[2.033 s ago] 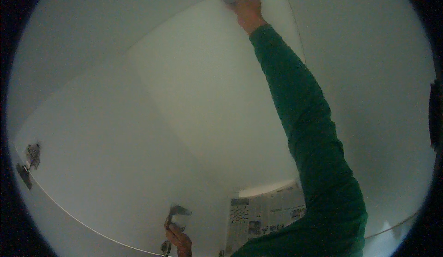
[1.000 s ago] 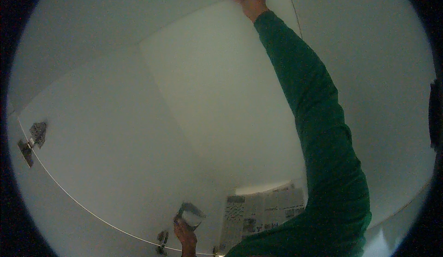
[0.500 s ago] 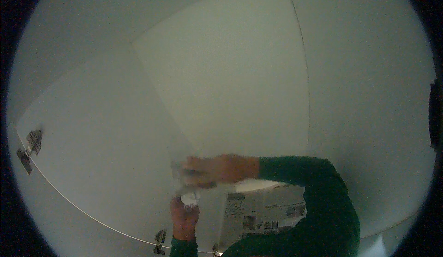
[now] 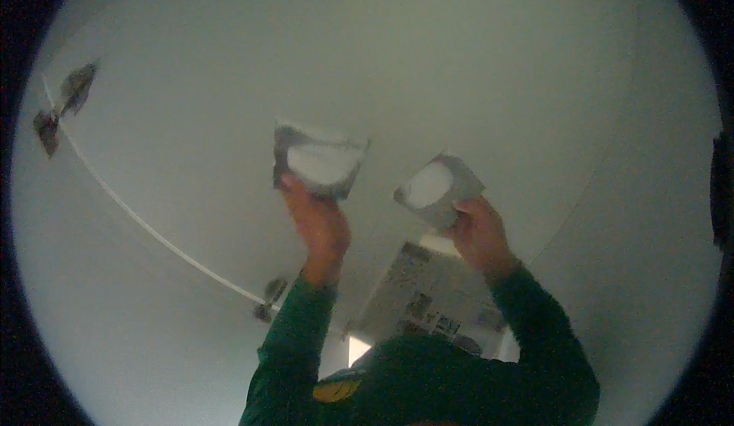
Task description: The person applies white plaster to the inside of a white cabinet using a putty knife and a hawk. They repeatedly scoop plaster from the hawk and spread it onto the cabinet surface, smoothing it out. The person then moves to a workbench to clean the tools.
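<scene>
My left hand (image 4: 317,235) is closed on the lower edge of a wide, flat grey blade (image 4: 283,154), which carries a thick white paste-like patch (image 4: 325,164). To its right, my right hand (image 4: 483,239) grips a second flat, roughly square grey blade (image 4: 462,200). A rounded white patch (image 4: 430,184) shows on that blade's left part. The two blades are apart, both held up in front of a broad pale surface (image 4: 489,66). Blur and my fingers hide any handles.
Beyond my forearms lies a newspaper-like printed sheet (image 4: 397,288). A pale curved line (image 4: 145,231) runs along the left, with dark grey flap-like pieces (image 4: 79,88) and a smaller pair (image 4: 274,292) on it. A bright gap (image 4: 358,349) shows near my chest.
My hands, close together low at centre before, have moved apart and upward, the right one to the right. Both blades now show clearly. The view has shifted across the pale surface.
</scene>
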{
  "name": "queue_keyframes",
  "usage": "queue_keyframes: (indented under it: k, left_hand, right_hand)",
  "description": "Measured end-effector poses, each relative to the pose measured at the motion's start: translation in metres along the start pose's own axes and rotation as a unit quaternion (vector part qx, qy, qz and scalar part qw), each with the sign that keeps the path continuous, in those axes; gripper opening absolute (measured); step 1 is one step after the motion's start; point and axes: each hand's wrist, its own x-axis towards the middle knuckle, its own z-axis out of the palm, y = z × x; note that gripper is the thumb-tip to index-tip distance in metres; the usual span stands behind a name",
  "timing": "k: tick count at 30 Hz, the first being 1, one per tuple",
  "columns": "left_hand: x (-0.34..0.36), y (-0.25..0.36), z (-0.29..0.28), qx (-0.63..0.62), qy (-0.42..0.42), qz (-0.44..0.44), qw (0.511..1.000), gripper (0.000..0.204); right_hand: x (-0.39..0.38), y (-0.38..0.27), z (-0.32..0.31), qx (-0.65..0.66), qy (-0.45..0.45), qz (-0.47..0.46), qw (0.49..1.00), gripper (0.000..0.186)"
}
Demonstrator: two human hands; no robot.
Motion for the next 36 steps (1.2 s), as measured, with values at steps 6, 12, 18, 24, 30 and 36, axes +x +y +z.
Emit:
queue_keyframes:
  k: [6,12,18,24,30,36]
  left_hand:
    - [-0.004,-0.020,-0.107,0.500,0.022,0.388,0.774,0.056]
    - [0.013,0.010,-0.083,0.332,-0.108,0.315,0.882,0.042]
    - [0.082,-0.009,-0.063,0.106,-0.319,0.293,0.895,0.028]
    - [0.206,-0.080,-0.063,0.545,-0.421,0.216,0.692,0.033]
    - [0.329,-0.164,-0.150,0.383,-0.184,0.050,0.904,0.056]
    - [0.370,-0.200,-0.156,0.380,-0.229,0.043,0.895,0.061]
  right_hand:
    - [-0.070,0.009,0.147,0.300,-0.009,0.154,0.942,0.041]
    - [-0.022,-0.011,0.166,0.339,-0.044,0.158,0.926,0.044]
    - [0.058,-0.032,0.137,0.261,-0.077,0.112,0.956,0.045]
    - [0.183,-0.097,0.098,0.133,-0.030,-0.096,0.986,0.040]
    - [0.456,-0.208,-0.003,-0.466,0.230,-0.492,0.698,0.030]
    - [0.511,-0.371,-0.047,-0.622,0.363,-0.592,0.362,0.033]
